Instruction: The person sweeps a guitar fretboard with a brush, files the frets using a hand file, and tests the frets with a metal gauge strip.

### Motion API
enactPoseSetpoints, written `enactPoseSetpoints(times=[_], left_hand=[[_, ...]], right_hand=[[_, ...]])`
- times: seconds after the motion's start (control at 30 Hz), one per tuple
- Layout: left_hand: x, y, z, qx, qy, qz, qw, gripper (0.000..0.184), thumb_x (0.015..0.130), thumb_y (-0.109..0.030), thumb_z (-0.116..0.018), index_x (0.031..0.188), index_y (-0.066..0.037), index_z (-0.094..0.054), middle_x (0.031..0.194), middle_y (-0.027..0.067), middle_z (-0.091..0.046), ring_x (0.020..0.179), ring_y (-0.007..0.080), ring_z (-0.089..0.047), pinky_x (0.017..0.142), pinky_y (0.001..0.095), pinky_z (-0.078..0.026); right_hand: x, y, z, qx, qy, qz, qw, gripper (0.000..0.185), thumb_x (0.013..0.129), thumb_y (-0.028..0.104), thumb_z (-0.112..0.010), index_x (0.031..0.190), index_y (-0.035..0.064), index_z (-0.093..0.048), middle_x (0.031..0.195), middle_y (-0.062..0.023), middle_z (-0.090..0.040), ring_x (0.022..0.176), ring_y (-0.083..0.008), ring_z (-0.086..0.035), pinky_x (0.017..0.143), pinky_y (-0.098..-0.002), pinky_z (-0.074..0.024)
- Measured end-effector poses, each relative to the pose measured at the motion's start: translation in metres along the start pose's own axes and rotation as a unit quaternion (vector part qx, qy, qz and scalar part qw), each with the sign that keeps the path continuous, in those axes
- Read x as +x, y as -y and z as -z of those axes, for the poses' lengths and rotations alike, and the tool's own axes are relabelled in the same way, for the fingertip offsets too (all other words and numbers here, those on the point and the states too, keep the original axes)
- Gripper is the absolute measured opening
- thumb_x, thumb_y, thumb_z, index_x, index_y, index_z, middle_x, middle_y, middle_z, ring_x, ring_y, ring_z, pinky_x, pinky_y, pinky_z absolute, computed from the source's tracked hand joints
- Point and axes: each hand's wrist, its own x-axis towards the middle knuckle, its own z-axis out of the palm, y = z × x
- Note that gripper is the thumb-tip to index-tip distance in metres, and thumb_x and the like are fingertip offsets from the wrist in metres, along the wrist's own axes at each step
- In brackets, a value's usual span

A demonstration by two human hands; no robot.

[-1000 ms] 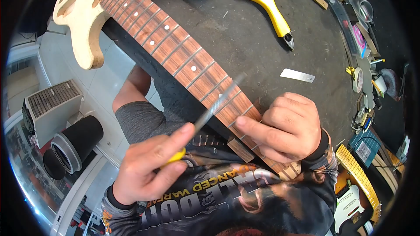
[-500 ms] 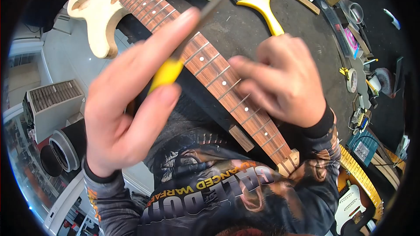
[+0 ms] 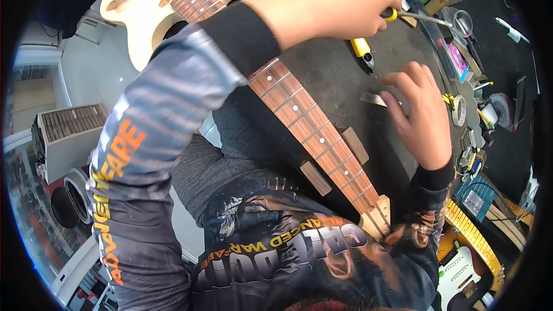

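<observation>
My left hand (image 3: 368, 0) reaches across the guitar body and bench, closed on the yellow handle of a tool (image 3: 423, 19) with a long thin metal shaft; it looks like a file. My right hand (image 3: 419, 112) hovers above the bench, fingers apart and nothing visible in them. Beside its thumb lies a short metal strip (image 3: 373, 99). The fretted guitar neck (image 3: 311, 124) runs diagonally toward my right side, partly covered by my left sleeve. It joins an unfinished pale guitar body (image 3: 135, 3). The headstock (image 3: 377, 219) rests near my shirt.
Small wooden blocks lie on both sides of the neck, one block (image 3: 355, 145) to the right, another block (image 3: 315, 178) to the left. A yellow handle end (image 3: 362, 52) shows under my left hand. Tape (image 3: 458, 110), a clear cup (image 3: 461, 22) and several tools line the right side.
My left hand has swung up and right, carrying the yellow-handled file away from over the neck. My right hand has lifted off the neck, moved right and opened; the right wooden block and metal strip now show.
</observation>
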Motion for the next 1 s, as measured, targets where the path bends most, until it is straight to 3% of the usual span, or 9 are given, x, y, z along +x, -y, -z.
enactPoseSetpoints(times=[0.07, 0.17, 0.33, 0.63, 0.73, 0.8, 0.83, 0.9, 1.0], left_hand=[[0.016, 0.006, -0.02, 0.105, 0.037, 0.012, 0.994, 0.043, 0.101, -0.008, -0.077, 0.143, -0.01, -0.083, 0.128, 0.0191, -0.086, 0.119, 0.0341, -0.084, 0.1, 0.0479, -0.066], [0.036, 0.02, -0.046, 0.145, 0.015, -0.039, 0.989, 0.034, 0.099, -0.012, -0.08, 0.133, -0.016, -0.086, 0.121, 0.0156, -0.087, 0.118, 0.0357, -0.084, 0.1, 0.0517, -0.067], [0.052, 0.031, -0.068, 0.257, 0.059, -0.099, 0.96, 0.032, 0.107, -0.018, -0.076, 0.137, -0.026, -0.087, 0.131, 0.0021, -0.086, 0.133, 0.023, -0.078, 0.109, 0.05, -0.06], [0.065, 0.039, -0.073, 0.28, 0.009, -0.121, 0.952, 0.032, 0.109, -0.019, -0.073, 0.136, -0.027, -0.087, 0.131, -0.004, -0.082, 0.134, 0.0191, -0.075, 0.109, 0.0569, -0.053], [0.059, 0.045, -0.072, 0.238, -0.064, -0.103, 0.964, 0.028, 0.109, -0.012, -0.069, 0.129, -0.021, -0.087, 0.123, -0.0026, -0.081, 0.125, 0.0213, -0.077, 0.105, 0.0545, -0.056], [0.032, 0.047, -0.038, 0.109, -0.17, -0.175, 0.964, 0.02, 0.097, -0.009, -0.076, 0.114, 0.001, -0.082, 0.114, 0.0175, -0.078, 0.116, 0.0391, -0.073, 0.102, 0.052, -0.057], [0.019, 0.038, -0.017, 0.151, -0.14, -0.159, 0.965, 0.014, 0.098, -0.008, -0.076, 0.108, -0.001, -0.081, 0.114, 0.0144, -0.074, 0.118, 0.0349, -0.069, 0.103, 0.0509, -0.055], [-0.009, 0.029, 0.017, 0.008, -0.178, -0.127, 0.976, 0.013, 0.1, -0.007, -0.073, 0.107, 0.002, -0.078, 0.108, 0.0186, -0.073, 0.108, 0.0394, -0.071, 0.098, 0.0492, -0.058], [-0.066, 0.021, 0.043, -0.113, -0.246, -0.022, 0.962, 0.018, 0.101, -0.001, -0.074, 0.118, 0.002, -0.08, 0.113, 0.0147, -0.077, 0.108, 0.0322, -0.073, 0.096, 0.0435, -0.058]], right_hand=[[-0.014, -0.019, -0.003, 0.016, 0.017, -0.051, 0.998, 0.029, 0.093, 0.007, -0.086, 0.119, 0.004, -0.072, 0.112, -0.0121, -0.066, 0.113, -0.0372, -0.066, 0.099, -0.0496, -0.0554], [-0.025, -0.034, -0.007, 0.075, 0.084, -0.093, 0.989, 0.035, 0.092, 0.004, -0.085, 0.124, 0.0042, -0.07, 0.115, -0.0125, -0.066, 0.117, -0.0363, -0.067, 0.102, -0.0484, -0.0556], [-0.023, -0.045, -0.012, 0.096, 0.103, -0.103, 0.985, 0.032, 0.09, -0.001, -0.083, 0.117, 0.0028, -0.068, 0.114, -0.0119, -0.065, 0.114, -0.0352, -0.065, 0.103, -0.0456, -0.0547], [-0.02, -0.051, -0.01, 0.133, 0.14, -0.109, 0.975, 0.024, 0.09, -0.003, -0.081, 0.107, 0.0013, -0.065, 0.106, -0.0128, -0.062, 0.106, -0.0369, -0.062, 0.097, -0.0447, -0.0523], [-0.025, -0.056, -0.01, 0.17, 0.157, -0.139, 0.963, 0.024, 0.091, -0.004, -0.08, 0.108, 0.0008, -0.065, 0.105, -0.011, -0.061, 0.102, -0.0317, -0.064, 0.095, -0.0419, -0.053], [-0.027, -0.056, -0.011, 0.228, 0.158, -0.188, 0.942, 0.023, 0.092, -0.005, -0.08, 0.109, 0.0002, -0.066, 0.104, -0.0094, -0.061, 0.099, -0.0267, -0.064, 0.093, -0.0397, -0.0532], [-0.026, -0.057, -0.009, 0.237, 0.168, -0.183, 0.939, 0.023, 0.092, -0.006, -0.08, 0.11, 0.0001, -0.067, 0.103, -0.0089, -0.061, 0.098, -0.0248, -0.064, 0.092, -0.0386, -0.0531], [-0.023, -0.061, 0.001, 0.254, 0.185, -0.175, 0.933, 0.023, 0.092, -0.007, -0.08, 0.112, -0.0003, -0.068, 0.103, -0.0079, -0.061, 0.097, -0.0209, -0.064, 0.091, -0.0364, -0.053], [-0.015, -0.063, 0.012, 0.288, 0.139, -0.13, 0.939, 0.017, 0.096, 0.0, -0.078, 0.108, 0.0, -0.067, 0.104, -0.0067, -0.061, 0.098, -0.0204, -0.061, 0.092, -0.0344, -0.0509]])
